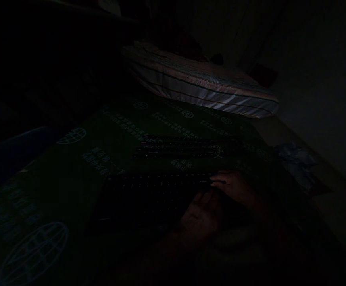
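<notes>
The picture is very dark. A black flat panel [143, 198] with rows of small light spots lies in front of me; its exact kind cannot be made out. My left hand [201, 214] is over the right part of the panel, fingers bent and closed, and what is under them is hidden in shadow. Reaching in from the right, my right hand [235, 186] has its fingers pinched at the panel's upper right edge, close to the left fingertips. Beyond the panel, several slim black bars [173, 153] lie side by side.
Under everything is a green printed sheet [80, 178] with white globe marks and lettering. A striped mattress or cushion [202, 89] lies along the far side. On the right are a crumpled pale bag [295, 159] and a wall [324, 99]. Something dark blue [15, 147] is at the left.
</notes>
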Motion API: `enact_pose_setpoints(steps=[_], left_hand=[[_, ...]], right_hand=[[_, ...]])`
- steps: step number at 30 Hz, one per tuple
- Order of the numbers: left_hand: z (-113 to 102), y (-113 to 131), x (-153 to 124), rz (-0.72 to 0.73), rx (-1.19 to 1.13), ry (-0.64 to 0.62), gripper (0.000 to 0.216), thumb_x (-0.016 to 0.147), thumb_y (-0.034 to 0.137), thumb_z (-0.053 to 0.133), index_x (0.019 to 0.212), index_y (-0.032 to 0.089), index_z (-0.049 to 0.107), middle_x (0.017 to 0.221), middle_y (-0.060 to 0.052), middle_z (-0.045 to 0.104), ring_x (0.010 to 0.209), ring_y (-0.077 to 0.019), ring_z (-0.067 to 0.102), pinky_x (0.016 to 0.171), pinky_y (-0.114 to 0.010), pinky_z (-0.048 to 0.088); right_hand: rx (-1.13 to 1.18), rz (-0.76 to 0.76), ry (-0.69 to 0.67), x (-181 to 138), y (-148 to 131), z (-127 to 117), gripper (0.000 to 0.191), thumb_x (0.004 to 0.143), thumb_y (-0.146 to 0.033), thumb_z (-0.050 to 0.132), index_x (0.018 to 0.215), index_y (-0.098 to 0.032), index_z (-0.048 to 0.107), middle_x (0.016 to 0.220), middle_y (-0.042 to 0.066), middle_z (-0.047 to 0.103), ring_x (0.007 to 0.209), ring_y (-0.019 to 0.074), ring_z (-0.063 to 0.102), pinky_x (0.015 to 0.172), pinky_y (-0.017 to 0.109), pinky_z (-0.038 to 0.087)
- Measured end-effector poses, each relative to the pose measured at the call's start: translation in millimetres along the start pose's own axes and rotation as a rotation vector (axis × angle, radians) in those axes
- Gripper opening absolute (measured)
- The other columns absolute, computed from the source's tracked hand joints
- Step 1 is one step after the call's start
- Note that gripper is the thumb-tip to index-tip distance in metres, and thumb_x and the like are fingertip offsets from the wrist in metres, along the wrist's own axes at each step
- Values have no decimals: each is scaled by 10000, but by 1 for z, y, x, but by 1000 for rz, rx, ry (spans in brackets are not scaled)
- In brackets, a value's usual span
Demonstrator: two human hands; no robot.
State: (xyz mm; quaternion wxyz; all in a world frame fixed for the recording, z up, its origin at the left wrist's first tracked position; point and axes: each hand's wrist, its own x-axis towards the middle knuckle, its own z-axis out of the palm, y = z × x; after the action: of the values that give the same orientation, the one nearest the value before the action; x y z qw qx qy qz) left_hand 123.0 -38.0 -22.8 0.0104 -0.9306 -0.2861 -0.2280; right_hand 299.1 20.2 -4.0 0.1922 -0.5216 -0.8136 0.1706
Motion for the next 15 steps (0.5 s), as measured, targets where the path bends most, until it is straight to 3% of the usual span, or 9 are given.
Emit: enact_pose_setpoints(steps=[8,15], left_hand=[[-1,0,0,-2,-4,5,158,855,171,532,964,86,608,1116,-138,617,1083,-256,542,944,-413,409],[4,-1,-3,23,15,1,191,864,181,511,997,79,602,1165,-162,597,1108,-275,528,934,-433,415]], right_hand=[[67,43,8,1,-1,1,176,756,-155,648,875,-253,733,836,5,725,766,150,672,680,257,527],[-84,-19,60,-7,-3,3,178,813,-216,607,932,-262,731,758,9,680,700,140,626,599,238,497]])
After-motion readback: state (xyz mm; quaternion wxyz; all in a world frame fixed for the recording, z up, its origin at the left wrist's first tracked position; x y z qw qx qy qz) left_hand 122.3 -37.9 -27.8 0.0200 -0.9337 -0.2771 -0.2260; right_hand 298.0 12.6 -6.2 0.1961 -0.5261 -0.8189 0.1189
